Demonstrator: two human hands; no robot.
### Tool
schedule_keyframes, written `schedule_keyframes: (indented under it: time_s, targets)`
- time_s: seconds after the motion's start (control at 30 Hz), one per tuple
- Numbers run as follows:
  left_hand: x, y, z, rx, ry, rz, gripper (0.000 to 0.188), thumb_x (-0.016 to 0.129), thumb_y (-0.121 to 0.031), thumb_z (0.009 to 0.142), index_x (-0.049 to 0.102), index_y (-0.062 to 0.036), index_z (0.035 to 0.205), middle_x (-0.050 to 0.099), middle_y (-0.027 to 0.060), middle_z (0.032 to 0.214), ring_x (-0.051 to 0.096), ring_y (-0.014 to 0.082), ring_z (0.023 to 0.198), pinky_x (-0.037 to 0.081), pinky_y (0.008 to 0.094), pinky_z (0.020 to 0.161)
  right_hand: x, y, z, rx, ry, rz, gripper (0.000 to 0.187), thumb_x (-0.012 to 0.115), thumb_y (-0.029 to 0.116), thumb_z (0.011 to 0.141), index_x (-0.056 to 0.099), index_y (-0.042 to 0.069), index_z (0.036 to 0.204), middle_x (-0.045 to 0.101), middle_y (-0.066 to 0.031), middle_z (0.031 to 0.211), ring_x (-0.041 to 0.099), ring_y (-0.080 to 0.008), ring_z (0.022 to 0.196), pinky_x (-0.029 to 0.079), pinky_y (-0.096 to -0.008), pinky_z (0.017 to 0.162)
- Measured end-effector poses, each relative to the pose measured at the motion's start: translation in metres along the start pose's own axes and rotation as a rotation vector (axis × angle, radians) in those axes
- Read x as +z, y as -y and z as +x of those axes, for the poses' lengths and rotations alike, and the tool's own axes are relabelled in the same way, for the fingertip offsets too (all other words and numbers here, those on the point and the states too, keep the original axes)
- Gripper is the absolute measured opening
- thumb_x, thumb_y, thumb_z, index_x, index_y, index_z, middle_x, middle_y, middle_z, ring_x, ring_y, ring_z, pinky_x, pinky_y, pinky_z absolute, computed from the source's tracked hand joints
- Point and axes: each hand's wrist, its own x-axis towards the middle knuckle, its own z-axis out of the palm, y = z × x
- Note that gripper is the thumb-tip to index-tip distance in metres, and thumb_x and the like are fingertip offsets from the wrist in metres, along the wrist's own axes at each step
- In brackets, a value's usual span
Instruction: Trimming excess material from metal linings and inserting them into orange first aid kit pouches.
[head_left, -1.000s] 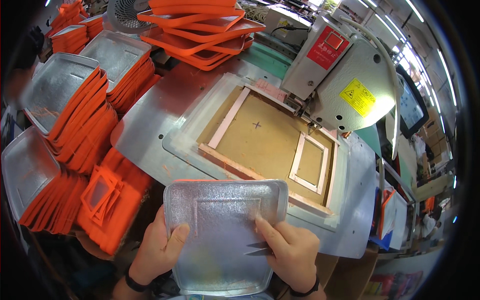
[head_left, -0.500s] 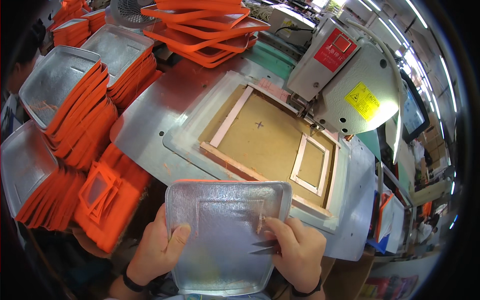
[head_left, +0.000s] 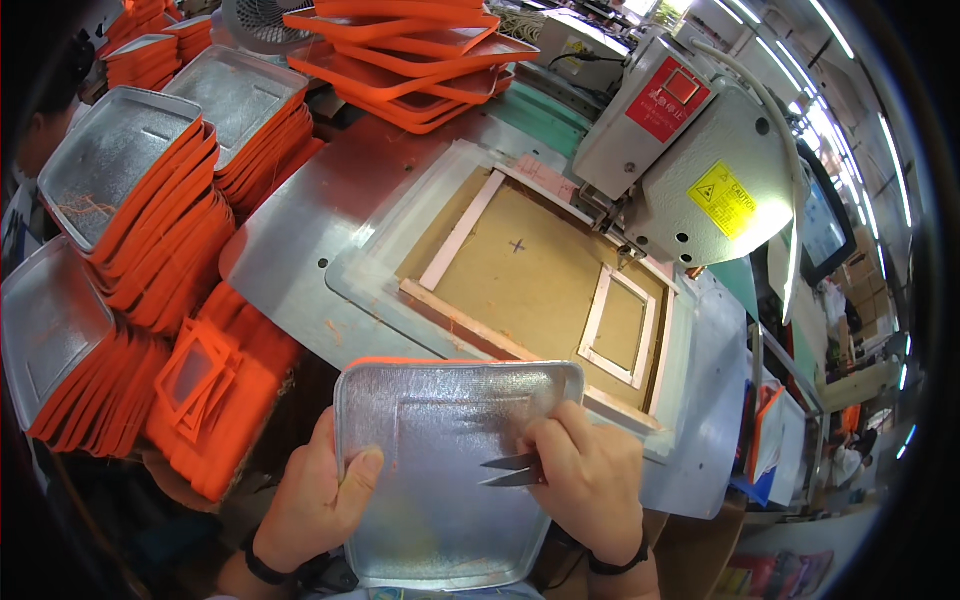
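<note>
In the head view, a worker holds a shallow silver panel (head_left: pixel 440 520) with an orange edge in front of a metal table (head_left: pixel 295 245), lined face toward the camera. The left hand (head_left: pixel 325 500) grips its left side, thumb on the lining, apparently to steady it. The right hand (head_left: pixel 592 485) is curled around dark-bladed snips (head_left: pixel 520 479), their parted tips pointing left across the panel; its fingers bend close to the lining, though blur and the hand itself make it hard to tell whether they pinch anything. Holding the snips low in the fist probably leaves the fingertips free.

Similar panels stand nested at left, seemingly to save room; the lipped top panel (head_left: pixel 120 165) of one pile holds loose orange threads (head_left: pixel 85 207). Small orange frames (head_left: pixel 200 375) lie below. On the table, beneath a sewing machine (head_left: pixel 700 205), pale strips border a tan board (head_left: pixel 490 290), likely to locate work, with a smaller frame (head_left: pixel 618 325) set inside.
</note>
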Motion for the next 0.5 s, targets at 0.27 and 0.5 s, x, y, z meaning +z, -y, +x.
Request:
schedule_keyframes:
  time_s: [0.27, 0.5]
  targets:
    - [-0.001, 0.003, 0.001, 0.013, 0.0, 0.006, 0.044, 0.055, -0.019, 0.095, 0.043, 0.0051, 0.13, 0.067, 0.0189, 0.09, 0.068, 0.0308, 0.082, 0.052, 0.0368, 0.076, -0.014, -0.006, -0.035, -0.032, 0.114, 0.208, 0.033, 0.078, 0.01, 0.057, 0.068, 0.013, 0.088, 0.057, -0.0015, 0.072, 0.057, -0.0197, 0.053, 0.044, -0.0327, 0.047]
    - [0.002, 0.003, 0.002, 0.004, 0.007, -0.018, 0.042, 0.055, -0.018, 0.095, 0.044, 0.0051, 0.129, 0.068, 0.0181, 0.091, 0.069, 0.0295, 0.083, 0.052, 0.0364, 0.077, -0.012, 0.002, -0.026, -0.012, 0.004, 0.067, 0.055, 0.073, 0.002, 0.054, 0.071, 0.012, 0.108, 0.058, -0.0017, 0.073, 0.058, -0.02, 0.056, 0.045, -0.0316, 0.05]
